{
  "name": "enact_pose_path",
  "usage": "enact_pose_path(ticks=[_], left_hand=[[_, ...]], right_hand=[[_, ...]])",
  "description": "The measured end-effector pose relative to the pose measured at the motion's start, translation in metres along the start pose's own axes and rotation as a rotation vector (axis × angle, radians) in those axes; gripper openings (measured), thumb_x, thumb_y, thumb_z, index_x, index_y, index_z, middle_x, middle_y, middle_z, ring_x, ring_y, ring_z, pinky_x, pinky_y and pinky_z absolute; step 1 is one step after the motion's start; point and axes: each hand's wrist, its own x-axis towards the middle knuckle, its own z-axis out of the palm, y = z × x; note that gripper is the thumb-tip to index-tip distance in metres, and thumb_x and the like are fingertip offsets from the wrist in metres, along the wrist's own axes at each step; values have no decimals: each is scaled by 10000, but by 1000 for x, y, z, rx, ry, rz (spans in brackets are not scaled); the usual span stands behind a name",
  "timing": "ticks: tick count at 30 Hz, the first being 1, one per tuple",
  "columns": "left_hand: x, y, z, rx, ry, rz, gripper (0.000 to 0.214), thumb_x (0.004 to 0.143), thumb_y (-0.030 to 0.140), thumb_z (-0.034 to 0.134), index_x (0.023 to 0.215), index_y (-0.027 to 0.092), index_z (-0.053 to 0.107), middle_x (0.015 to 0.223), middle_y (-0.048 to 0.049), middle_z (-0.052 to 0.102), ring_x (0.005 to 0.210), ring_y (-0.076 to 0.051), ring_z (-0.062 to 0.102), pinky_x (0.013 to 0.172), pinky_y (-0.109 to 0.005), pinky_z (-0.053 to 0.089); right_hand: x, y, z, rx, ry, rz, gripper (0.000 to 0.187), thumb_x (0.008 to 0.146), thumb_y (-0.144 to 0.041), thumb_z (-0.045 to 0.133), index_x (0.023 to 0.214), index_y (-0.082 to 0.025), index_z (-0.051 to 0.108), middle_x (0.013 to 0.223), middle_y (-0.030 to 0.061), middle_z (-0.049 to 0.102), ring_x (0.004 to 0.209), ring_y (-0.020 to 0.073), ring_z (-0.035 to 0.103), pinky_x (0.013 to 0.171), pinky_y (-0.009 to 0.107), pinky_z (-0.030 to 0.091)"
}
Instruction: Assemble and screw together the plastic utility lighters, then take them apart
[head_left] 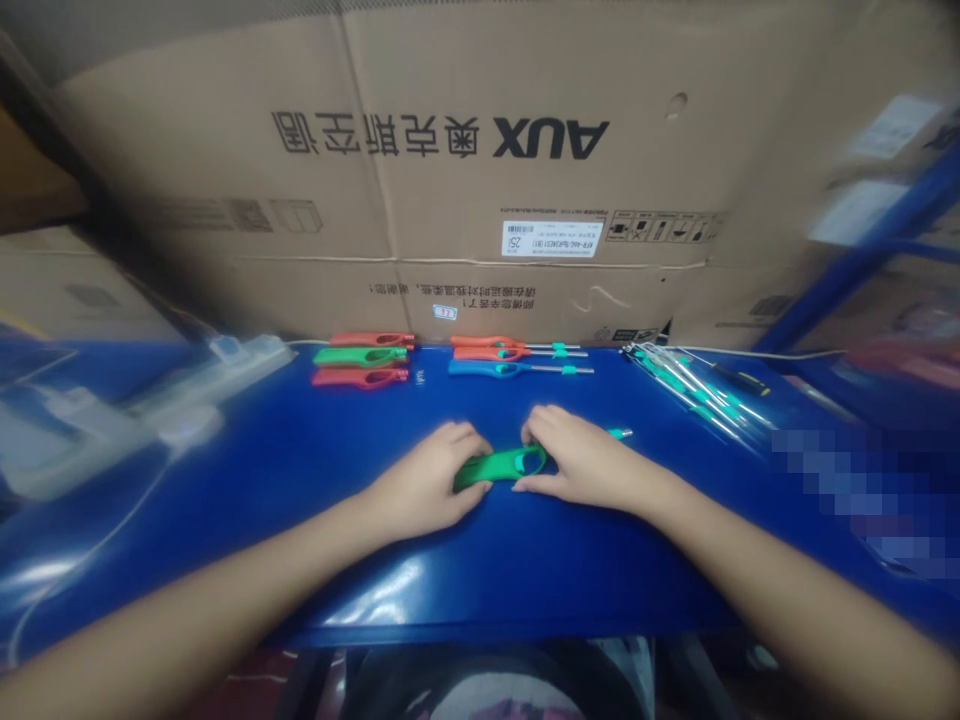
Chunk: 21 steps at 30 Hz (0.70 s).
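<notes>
A green utility lighter [496, 466] with a teal trigger lies level between both hands, just above or on the blue table. My left hand [431, 480] is closed round its handle end, thumb at the near side. The fingers and thumb of my right hand [574, 462] pinch its front end. Past the right hand, a metal tube tip with a teal piece [618, 434] sticks out; the tube between is hidden. Beyond the hands lie finished-looking lighters, orange [487, 353] and blue [487, 369], with metal tubes pointing right.
Red and green lighter handles [360, 357] without tubes lie at the back left of the blue table [480, 580]. Metal tubes with teal pieces [694, 390] are heaped at the right, beside a dark, thin-shafted tool [742, 379]. A white power strip [150, 415] stands left. A cardboard wall [450, 200] closes the back.
</notes>
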Motion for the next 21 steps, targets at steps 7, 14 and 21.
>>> enact_pose_path(ticks=[7,14,21], left_hand=[[1,1,3,21,23,-15,201,885,242,639,1079,192,642,1038,-78,624,975,-253,558,894,-418,482],[0,2,8,83,33,-18,246,925,349,632,1118,201,672,1036,-85,636,967,-259,575,908,-425,466],[0,4,6,133,23,24,290,957,376,590,1190,217,661,1052,-81,632,972,-258,569,951,-442,430]], right_hand=[[0,-9,4,-17,8,159,486,709,-533,843,907,-203,545,964,72,625,913,258,583,717,344,442],[-3,-21,4,-94,27,150,422,732,-512,831,863,-216,560,897,81,638,876,268,590,698,368,449],[-2,-20,5,3,-29,181,427,776,-506,786,875,-217,488,917,78,629,845,249,582,688,346,412]])
